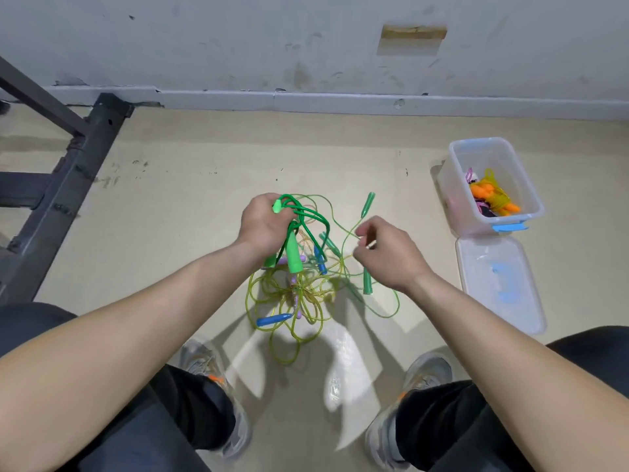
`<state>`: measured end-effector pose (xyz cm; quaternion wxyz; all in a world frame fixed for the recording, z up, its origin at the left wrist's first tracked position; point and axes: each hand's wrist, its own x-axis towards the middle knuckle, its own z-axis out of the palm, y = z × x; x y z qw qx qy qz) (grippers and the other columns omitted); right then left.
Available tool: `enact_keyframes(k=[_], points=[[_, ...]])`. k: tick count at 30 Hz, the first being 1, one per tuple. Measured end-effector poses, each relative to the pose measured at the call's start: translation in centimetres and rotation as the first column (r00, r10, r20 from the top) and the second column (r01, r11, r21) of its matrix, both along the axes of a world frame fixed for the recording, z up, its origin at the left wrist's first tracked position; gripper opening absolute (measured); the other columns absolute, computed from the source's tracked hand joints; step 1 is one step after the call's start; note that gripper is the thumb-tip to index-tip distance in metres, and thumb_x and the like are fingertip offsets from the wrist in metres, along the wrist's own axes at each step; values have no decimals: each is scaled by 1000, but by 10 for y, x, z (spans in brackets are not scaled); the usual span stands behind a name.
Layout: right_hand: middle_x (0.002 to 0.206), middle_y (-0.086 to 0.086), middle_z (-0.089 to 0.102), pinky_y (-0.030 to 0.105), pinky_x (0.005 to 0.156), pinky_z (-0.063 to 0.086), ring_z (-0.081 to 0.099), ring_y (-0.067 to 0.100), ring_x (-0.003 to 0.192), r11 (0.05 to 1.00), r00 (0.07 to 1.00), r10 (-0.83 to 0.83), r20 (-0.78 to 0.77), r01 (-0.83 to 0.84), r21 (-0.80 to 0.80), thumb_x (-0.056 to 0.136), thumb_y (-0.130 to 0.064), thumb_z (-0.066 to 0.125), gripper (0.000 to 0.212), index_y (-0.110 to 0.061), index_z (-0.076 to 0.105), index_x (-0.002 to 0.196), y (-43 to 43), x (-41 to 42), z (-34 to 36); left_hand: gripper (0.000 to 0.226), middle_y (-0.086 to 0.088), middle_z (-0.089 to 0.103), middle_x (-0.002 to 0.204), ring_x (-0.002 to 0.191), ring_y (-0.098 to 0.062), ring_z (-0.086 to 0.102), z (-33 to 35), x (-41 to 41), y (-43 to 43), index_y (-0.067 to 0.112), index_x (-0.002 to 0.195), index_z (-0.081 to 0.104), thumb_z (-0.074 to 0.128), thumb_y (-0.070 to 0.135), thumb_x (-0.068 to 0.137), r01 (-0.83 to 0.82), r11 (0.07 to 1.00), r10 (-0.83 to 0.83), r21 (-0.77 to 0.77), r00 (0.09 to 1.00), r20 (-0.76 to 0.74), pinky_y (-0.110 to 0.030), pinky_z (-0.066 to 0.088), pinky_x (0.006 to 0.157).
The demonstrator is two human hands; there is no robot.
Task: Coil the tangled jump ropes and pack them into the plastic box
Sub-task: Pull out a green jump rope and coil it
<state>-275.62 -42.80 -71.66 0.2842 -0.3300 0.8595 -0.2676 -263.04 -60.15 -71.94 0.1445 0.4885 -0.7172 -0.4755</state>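
Jump ropes [295,296] | left hand [262,223] grips green rope [323,218] | right hand [388,257] pinches cord [345,237]

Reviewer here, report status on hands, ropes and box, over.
Left grip holds green rope; right grip pinches thin green cord. Tangle on floor, uncoiled. Box open, orange-handled rope inside; nothing blocking.

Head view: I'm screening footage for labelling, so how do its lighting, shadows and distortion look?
Head view: soft, even light; the left hand and right hand throw several overlapping shadows on the floor between the shoes; wide-angle bending curves the baseboard and stretches the forearms; the thin ropes look soft, hard to trace.
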Motion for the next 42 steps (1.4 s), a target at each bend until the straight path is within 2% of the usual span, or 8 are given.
enact_keyframes(k=[6, 10, 13, 21, 26, 30, 36, 42], points=[[78, -5, 71, 33, 75, 54, 65, 14, 74, 983, 978, 148, 148, -128, -131, 85, -26, 60, 9, -25, 69, 84, -8, 41, 16, 14, -5, 66, 77, 70, -22, 60, 5, -1, 3, 12, 90, 70, 58, 8, 93, -56, 995, 63, 79, 994, -88, -33, 50, 67], [137, 0, 59, 33, 100, 42, 55, 21, 123, 976, 958, 216, 187, -219, -1, 99, -33, 50, 44, -23, 51, 142, -12, 52, 6, 13, -8, 65, 76, 69, -23, 59, 8, -2, 8, 6, 88, 70, 57, 5, 92, -36, 995, 50, 97, 988, -148, -39, 53, 71], [157, -11, 38, 31, 101, 39, 49, 15, 130, 989, 955, 138, 262, -145, 7, 101, -34, 45, 47, -17, 47, 145, -14, 47, -3, 16, -6, 68, 80, 73, -25, 63, 9, -2, 14, 15, 88, 70, 58, 6, 93, -7, 995, 22, 97, 987, -161, -42, 57, 75], [76, -9, 69, 30, 71, 48, 60, 9, 69, 919, 983, -173, 55, 181, -349, 95, -30, 60, 16, -23, 71, 86, -14, 35, 3, 16, 2, 68, 88, 88, -23, 64, 8, -2, 26, 16, 105, 71, 58, 14, 95, 42, 997, -44, -68, 999, -26, -32, 51, 79], [104, -14, 60, 29, 86, 48, 60, 14, 94, 880, 980, -185, -70, 134, -456, 85, -24, 68, 17, -24, 70, 102, -16, 39, 2, 16, 0, 69, 90, 83, -19, 61, 6, 0, 38, 18, 103, 70, 57, 15, 95, 129, 987, -130, -97, 992, 4, -28, 42, 71], [115, -12, 59, 37, 100, 45, 58, 15, 113, 950, 980, -150, -133, 105, -293, 76, -55, 69, 45, -27, 63, 111, -18, 37, 7, 15, 2, 69, 88, 86, -22, 65, 5, 1, 41, 20, 99, 69, 56, 15, 94, 113, 992, -115, -55, 993, -34, -34, 51, 75], [83, -7, 66, 32, 75, 52, 63, 8, 82, 987, 994, -49, 97, 63, -148, 73, -50, 78, 32, -30, 54, 83, -19, 41, 25, 16, -5, 73, 94, 91, -30, 70, 8, 0, 47, 20, 100, 69, 56, 14, 93, -13, 996, 24, 90, 992, -127, -50, 57, 86], [71, -11, 64, 25, 63, 49, 60, -1, 64, 995, 992, -5, 123, 18, -103, 70, -41, 78, 46, -18, 53, 102, -25, 45, 13, 15, -10, 72, 90, 85, -37, 70, 8, 1, 50, 26, 93, 68, 55, 21, 88, -28, 978, 77, 207, 970, -231, -62, 56, 79]])
